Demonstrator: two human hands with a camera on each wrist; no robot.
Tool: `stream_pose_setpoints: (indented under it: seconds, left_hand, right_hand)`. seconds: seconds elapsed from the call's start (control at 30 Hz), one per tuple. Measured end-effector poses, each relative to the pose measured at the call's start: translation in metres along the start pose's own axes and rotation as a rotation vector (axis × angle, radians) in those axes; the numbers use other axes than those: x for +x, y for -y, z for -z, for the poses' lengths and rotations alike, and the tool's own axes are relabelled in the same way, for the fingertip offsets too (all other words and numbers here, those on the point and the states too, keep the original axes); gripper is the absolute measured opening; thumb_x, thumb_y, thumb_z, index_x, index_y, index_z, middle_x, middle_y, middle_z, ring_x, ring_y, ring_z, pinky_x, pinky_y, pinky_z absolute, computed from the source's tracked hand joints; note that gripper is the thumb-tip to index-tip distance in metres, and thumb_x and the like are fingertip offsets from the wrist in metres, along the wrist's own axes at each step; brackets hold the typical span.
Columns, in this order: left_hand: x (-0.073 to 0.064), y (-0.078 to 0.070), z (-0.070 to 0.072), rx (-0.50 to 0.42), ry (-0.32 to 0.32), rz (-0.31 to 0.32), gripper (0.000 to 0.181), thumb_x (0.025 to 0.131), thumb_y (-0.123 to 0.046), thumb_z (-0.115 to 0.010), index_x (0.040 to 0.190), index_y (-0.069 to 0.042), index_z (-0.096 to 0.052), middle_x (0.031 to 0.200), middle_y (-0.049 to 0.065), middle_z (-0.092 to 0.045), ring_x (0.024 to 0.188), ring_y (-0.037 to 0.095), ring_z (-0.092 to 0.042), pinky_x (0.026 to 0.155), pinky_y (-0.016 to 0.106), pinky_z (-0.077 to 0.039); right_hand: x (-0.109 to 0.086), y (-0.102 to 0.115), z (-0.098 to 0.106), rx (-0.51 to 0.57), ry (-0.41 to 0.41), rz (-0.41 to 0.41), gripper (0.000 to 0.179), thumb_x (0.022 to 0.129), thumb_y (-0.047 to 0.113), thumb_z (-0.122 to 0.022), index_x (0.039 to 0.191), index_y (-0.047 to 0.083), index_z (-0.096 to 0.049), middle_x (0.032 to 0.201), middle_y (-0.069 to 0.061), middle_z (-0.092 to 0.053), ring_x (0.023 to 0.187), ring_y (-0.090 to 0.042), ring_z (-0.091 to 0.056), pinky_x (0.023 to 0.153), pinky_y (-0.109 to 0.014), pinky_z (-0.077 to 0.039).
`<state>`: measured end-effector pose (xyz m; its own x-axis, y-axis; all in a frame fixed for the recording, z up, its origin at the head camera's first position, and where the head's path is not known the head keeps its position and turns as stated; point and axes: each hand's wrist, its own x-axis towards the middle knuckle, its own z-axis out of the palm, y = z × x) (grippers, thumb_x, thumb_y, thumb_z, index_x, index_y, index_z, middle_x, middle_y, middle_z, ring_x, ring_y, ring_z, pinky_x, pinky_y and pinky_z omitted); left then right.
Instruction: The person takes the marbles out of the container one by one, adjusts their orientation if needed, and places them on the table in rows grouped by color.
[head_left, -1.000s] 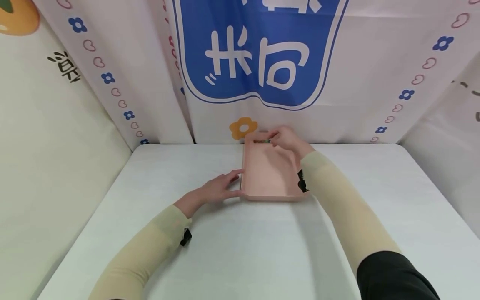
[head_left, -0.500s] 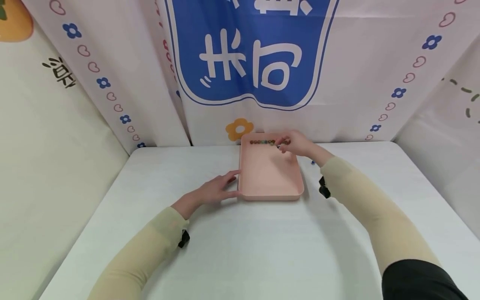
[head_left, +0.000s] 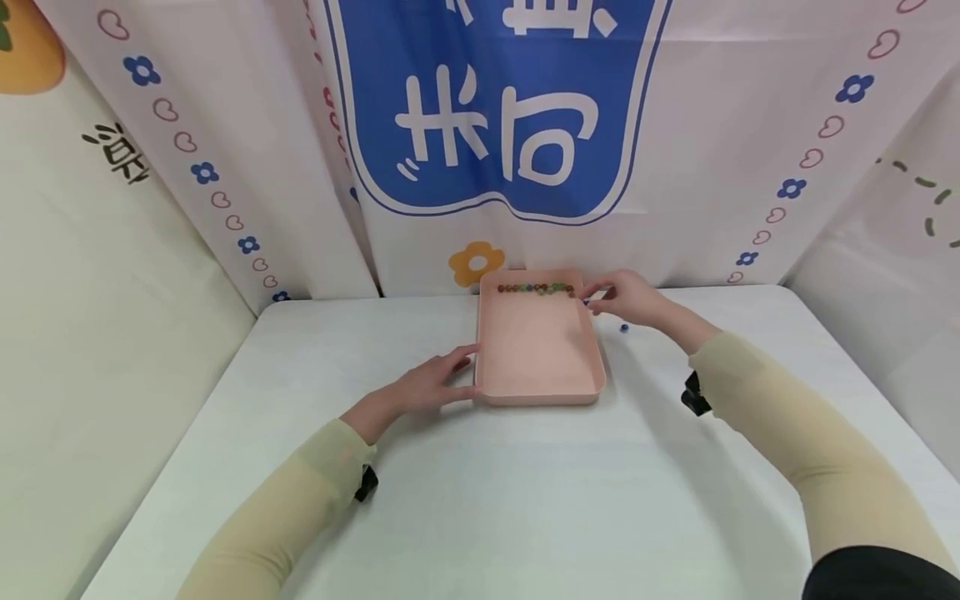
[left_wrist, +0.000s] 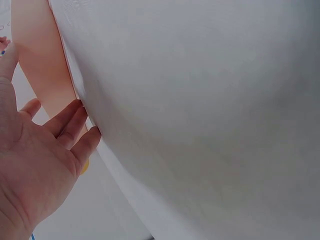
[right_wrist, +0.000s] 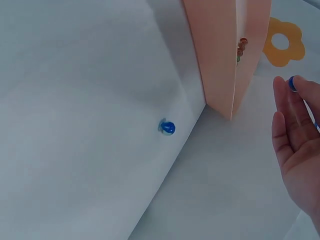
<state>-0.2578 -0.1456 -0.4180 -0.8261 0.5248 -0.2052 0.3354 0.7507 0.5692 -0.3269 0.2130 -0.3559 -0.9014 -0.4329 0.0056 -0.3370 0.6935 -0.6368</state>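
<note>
A row of small brown, green and blue glass marbles (head_left: 514,288) lies along the far end of a pink tray (head_left: 536,358). Beside the tray's far right corner, my right hand (head_left: 630,298) pinches a blue marble (right_wrist: 292,84) between thumb and fingertip; its other fingers extend loosely. A second marble, clear with blue inside (right_wrist: 168,128), sits on the table to the right of the tray, below the right hand in the head view. My left hand (head_left: 427,382) rests against the tray's left side with fingers spread and extended; in the left wrist view its fingertips (left_wrist: 92,134) meet the tray's lower edge.
The white tabletop (head_left: 480,500) extends around the tray. Close behind the tray hangs a printed cloth (head_left: 682,183) with a blue emblem and an orange flower. Pale fabric walls (head_left: 97,333) stand at both sides.
My right hand has moved rightward from over the tray's far end to beyond its right edge, uncovering the row of marbles and the marble on the table. The left hand stays against the tray.
</note>
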Motion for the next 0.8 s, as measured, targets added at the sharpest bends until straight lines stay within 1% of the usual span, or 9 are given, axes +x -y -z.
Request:
stream_pose_setpoints:
  seconds: [0.13, 0.23, 0.3, 0.4, 0.5, 0.63, 0.8]
  left_hand:
    - [-0.001, 0.000, 0.000, 0.000, -0.002, -0.004, 0.083, 0.090, -0.055, -0.062, 0.156, -0.026, -0.020, 0.151, 0.012, -0.038, 0.140, 0.026, -0.032, 0.112, 0.049, -0.024]
    - [-0.001, 0.001, -0.001, 0.001, -0.004, -0.002, 0.084, 0.089, -0.056, -0.062, 0.156, -0.026, -0.020, 0.151, 0.012, -0.038, 0.140, 0.026, -0.032, 0.111, 0.049, -0.024]
    - [0.000, 0.002, -0.001, 0.002, -0.006, -0.004, 0.084, 0.089, -0.057, -0.062, 0.156, -0.026, -0.020, 0.151, 0.012, -0.038, 0.139, 0.027, -0.032, 0.111, 0.050, -0.025]
    - [-0.001, 0.002, -0.001, 0.006, -0.007, -0.004, 0.084, 0.089, -0.057, -0.062, 0.156, -0.026, -0.020, 0.151, 0.012, -0.039, 0.139, 0.027, -0.033, 0.111, 0.049, -0.026]
    - [-0.001, 0.001, -0.002, 0.002, -0.006, 0.000, 0.084, 0.090, -0.056, -0.062, 0.156, -0.026, -0.020, 0.151, 0.011, -0.038, 0.139, 0.027, -0.032, 0.111, 0.049, -0.025]
    - [-0.002, 0.001, -0.002, 0.000, -0.004, 0.014, 0.083, 0.089, -0.057, -0.061, 0.155, -0.027, -0.020, 0.152, 0.010, -0.038, 0.140, 0.025, -0.031, 0.111, 0.049, -0.025]
    - [-0.002, 0.001, -0.002, -0.004, -0.005, 0.015, 0.083, 0.090, -0.057, -0.061, 0.155, -0.028, -0.020, 0.152, 0.009, -0.038, 0.140, 0.024, -0.031, 0.112, 0.049, -0.023]
  right_hand:
    - [-0.012, -0.012, 0.004, 0.012, -0.017, -0.013, 0.026, 0.094, 0.002, -0.062, 0.118, -0.004, -0.065, 0.111, -0.021, -0.065, 0.090, -0.037, -0.066, 0.073, -0.043, -0.053]
    - [-0.020, -0.021, 0.006, 0.020, -0.036, -0.027, 0.025, 0.093, 0.002, -0.063, 0.118, -0.004, -0.065, 0.112, -0.021, -0.065, 0.092, -0.038, -0.065, 0.073, -0.041, -0.052]
    - [-0.024, -0.027, 0.006, 0.010, -0.056, -0.025, 0.023, 0.093, 0.002, -0.064, 0.115, -0.004, -0.066, 0.111, -0.021, -0.065, 0.091, -0.037, -0.064, 0.072, -0.037, -0.051]
    - [-0.030, -0.036, 0.006, -0.009, -0.081, -0.024, 0.023, 0.092, 0.002, -0.065, 0.114, -0.004, -0.067, 0.110, -0.020, -0.066, 0.090, -0.034, -0.063, 0.072, -0.036, -0.050]
    - [-0.034, -0.045, 0.005, -0.020, -0.091, -0.050, 0.024, 0.092, 0.003, -0.065, 0.115, -0.003, -0.067, 0.111, -0.020, -0.065, 0.092, -0.030, -0.061, 0.075, -0.037, -0.050]
    - [-0.040, -0.055, 0.005, -0.014, -0.099, -0.112, 0.025, 0.094, 0.006, -0.064, 0.117, -0.003, -0.066, 0.114, -0.020, -0.064, 0.095, -0.030, -0.057, 0.079, -0.039, -0.049]
    - [-0.043, -0.068, 0.004, -0.031, -0.130, -0.122, 0.025, 0.092, 0.005, -0.065, 0.116, -0.003, -0.067, 0.114, -0.022, -0.063, 0.093, -0.030, -0.056, 0.080, -0.039, -0.046]
